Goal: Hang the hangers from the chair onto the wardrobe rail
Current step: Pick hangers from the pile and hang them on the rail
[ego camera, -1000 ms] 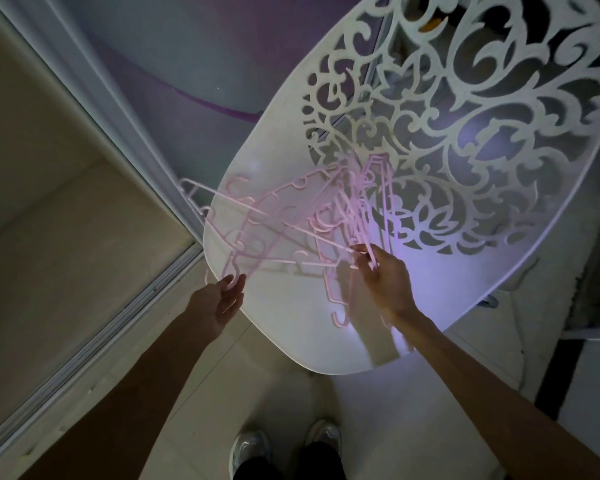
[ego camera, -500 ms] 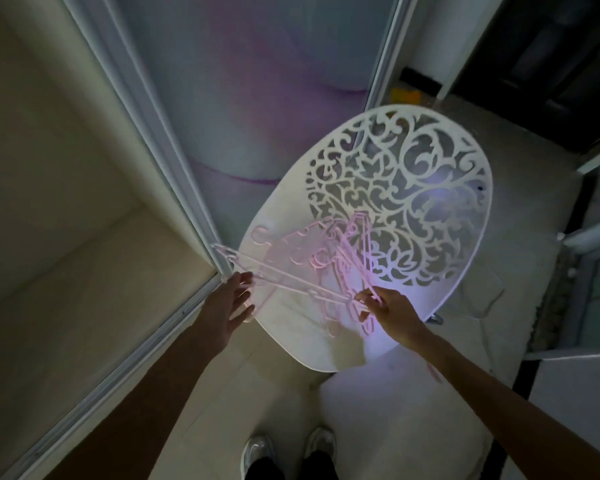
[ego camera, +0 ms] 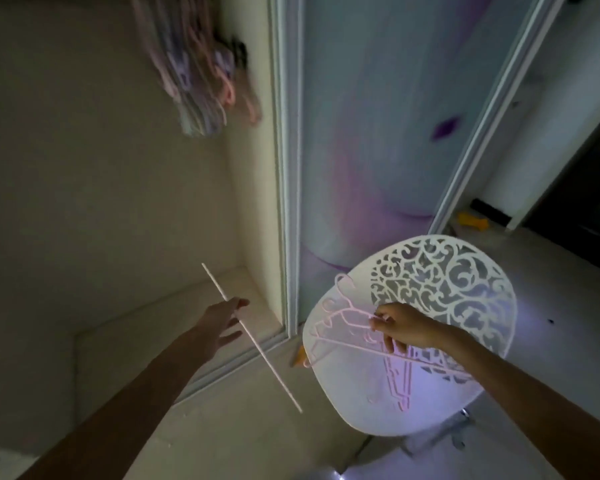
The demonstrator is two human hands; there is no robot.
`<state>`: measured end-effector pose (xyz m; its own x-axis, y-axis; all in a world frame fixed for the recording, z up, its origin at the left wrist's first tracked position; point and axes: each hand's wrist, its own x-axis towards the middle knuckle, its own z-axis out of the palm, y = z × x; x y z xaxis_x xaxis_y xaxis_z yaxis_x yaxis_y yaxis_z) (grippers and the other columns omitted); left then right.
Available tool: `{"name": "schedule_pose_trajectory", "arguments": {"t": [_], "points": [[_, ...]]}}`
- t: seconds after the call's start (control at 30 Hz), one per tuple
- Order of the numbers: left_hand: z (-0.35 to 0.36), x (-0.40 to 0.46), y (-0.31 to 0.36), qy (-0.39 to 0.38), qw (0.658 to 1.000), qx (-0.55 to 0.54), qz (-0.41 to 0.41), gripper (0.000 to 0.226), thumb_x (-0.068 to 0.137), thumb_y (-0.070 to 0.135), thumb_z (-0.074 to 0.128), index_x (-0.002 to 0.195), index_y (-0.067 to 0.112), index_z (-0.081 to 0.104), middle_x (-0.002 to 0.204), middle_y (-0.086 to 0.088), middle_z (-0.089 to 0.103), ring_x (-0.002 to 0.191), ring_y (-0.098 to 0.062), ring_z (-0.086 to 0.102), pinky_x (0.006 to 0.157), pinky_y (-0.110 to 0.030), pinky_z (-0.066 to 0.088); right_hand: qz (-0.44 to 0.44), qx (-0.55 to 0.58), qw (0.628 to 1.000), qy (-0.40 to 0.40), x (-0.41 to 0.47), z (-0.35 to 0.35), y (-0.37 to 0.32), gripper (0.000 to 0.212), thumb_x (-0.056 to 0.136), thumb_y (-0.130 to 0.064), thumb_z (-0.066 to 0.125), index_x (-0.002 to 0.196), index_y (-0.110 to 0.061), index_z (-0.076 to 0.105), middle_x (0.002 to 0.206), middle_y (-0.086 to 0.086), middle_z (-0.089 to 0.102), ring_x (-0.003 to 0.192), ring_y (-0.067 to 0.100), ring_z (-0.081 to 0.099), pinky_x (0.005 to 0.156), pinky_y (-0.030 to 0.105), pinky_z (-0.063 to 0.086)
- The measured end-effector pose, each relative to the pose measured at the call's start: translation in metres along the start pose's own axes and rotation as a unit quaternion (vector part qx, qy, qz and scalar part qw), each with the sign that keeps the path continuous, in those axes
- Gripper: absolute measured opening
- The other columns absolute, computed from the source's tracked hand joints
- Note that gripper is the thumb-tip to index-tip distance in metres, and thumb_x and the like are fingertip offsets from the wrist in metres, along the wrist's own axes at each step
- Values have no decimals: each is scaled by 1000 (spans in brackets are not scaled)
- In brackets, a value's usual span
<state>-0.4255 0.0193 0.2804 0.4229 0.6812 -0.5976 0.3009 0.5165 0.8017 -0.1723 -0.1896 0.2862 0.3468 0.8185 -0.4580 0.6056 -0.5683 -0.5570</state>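
Observation:
A white chair [ego camera: 329,386] with a lace-cut back stands right of the open wardrobe [ego camera: 101,202]. My right hand [ego camera: 400,329] pinches a bunch of pink hangers [ego camera: 340,322] lifted just above the seat. More pink hangers [ego camera: 399,386] lie on the seat below it. My left hand [ego camera: 222,322] reaches toward the wardrobe and holds one pink hanger [ego camera: 274,372], seen edge-on as a thin slanted line between thumb and fingers. A blurred cluster of hung hangers [ego camera: 201,71] shows at the wardrobe's top. The rail itself is out of sight.
The wardrobe's sliding door [ego camera: 378,133], pale blue and purple, stands behind the chair, its frame [ego camera: 288,202] between wardrobe and chair. A yellow object [ego camera: 473,221] lies on the floor at the back. A dark doorway opens at the far right.
The view has tilted up to show the wardrobe's inside and the hung hangers. My left hand took one hanger and moved it left toward the wardrobe. My right hand lifted a bunch off the seat.

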Motion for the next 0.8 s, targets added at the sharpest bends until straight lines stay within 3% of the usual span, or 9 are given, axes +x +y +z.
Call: {"name": "schedule_pose_trajectory", "arguments": {"t": [0.13, 0.2, 0.23, 0.27, 0.33, 0.43, 0.5, 0.6, 0.8], "points": [[-49, -39, 31, 87, 994, 10, 72, 27, 96, 23, 47, 72, 21, 60, 74, 10, 49, 66, -5, 47, 63, -20, 39, -96, -79, 991, 43, -4, -22, -66, 20, 98, -31, 43, 78, -25, 45, 50, -5, 60, 34, 2, 47, 44, 12, 37], [-75, -58, 53, 127, 983, 60, 114, 25, 96, 21, 47, 77, 12, 61, 51, 24, 20, 43, 1, 50, 53, -15, 37, -153, -89, 984, 19, -6, -30, -108, 20, 96, -32, 48, 77, -27, 47, 50, -8, 60, 41, 3, 50, 47, 15, 41], [-85, -64, 64, 131, 980, 78, 130, 20, 95, 20, 50, 85, 6, 61, 122, 5, 15, 35, 4, 51, 53, -15, 40, -174, -89, 981, -4, -9, -33, -126, 17, 95, -33, 51, 78, -28, 50, 52, -9, 61, 46, 3, 52, 49, 16, 43], [-94, -69, 73, 131, 976, 103, 138, 19, 93, 21, 53, 95, 4, 61, 48, 7, 65, 32, 9, 50, 57, -18, 43, -195, -93, 976, -25, -10, -36, -143, 14, 94, -33, 53, 80, -30, 54, 55, -9, 62, 51, 5, 55, 54, 16, 44], [-120, -82, 94, 100, 971, 142, 163, 17, 95, 17, 51, 94, 13, 67, 36, 15, 56, 35, 13, 50, 64, -24, 48, -244, -122, 960, -61, -14, -43, -188, 11, 91, -37, 56, 83, -32, 62, 65, -7, 65, 60, 5, 59, 64, 17, 45], [-152, -93, 120, -2, 971, 127, 204, 53, 94, -11, 36, 62, 10, 74, 52, 12, 67, 53, 8, 64, 65, -15, 51, -312, -191, 927, -81, -9, -49, -251, 13, 89, -43, 57, 87, -37, 68, 80, -5, 67, 80, 14, 62, 79, 31, 48], [-169, -103, 135, -103, 967, 128, 196, 27, 82, -6, 43, 81, -5, 69, 60, 8, 71, 65, 1, 70, 72, -16, 51, -348, -245, 903, -59, 4, -51, -293, 14, 88, -49, 55, 90, -43, 68, 85, -13, 66, 88, 10, 61, 86, 34, 47], [-190, -107, 148, -172, 957, 157, 175, 30, 96, 12, 37, 113, -1, 58, 84, 7, 75, 83, -1, 70, 75, -11, 51, -374, -330, 867, 11, 27, -49, -347, 29, 87, -55, 50, 102, -37, 66, 93, -13, 62, 91, 9, 57, 90, 33, 45], [-251, -100, 191, -235, 949, 170, 121, 29, 97, 23, 36, 103, 14, 63, 91, 6, 73, 87, -7, 67, 88, -21, 49, -379, -335, 855, 112, 75, -29, -439, 31, 92, -47, 48, 115, -31, 62, 112, -7, 62, 109, 15, 52, 96, 33, 31]]}}
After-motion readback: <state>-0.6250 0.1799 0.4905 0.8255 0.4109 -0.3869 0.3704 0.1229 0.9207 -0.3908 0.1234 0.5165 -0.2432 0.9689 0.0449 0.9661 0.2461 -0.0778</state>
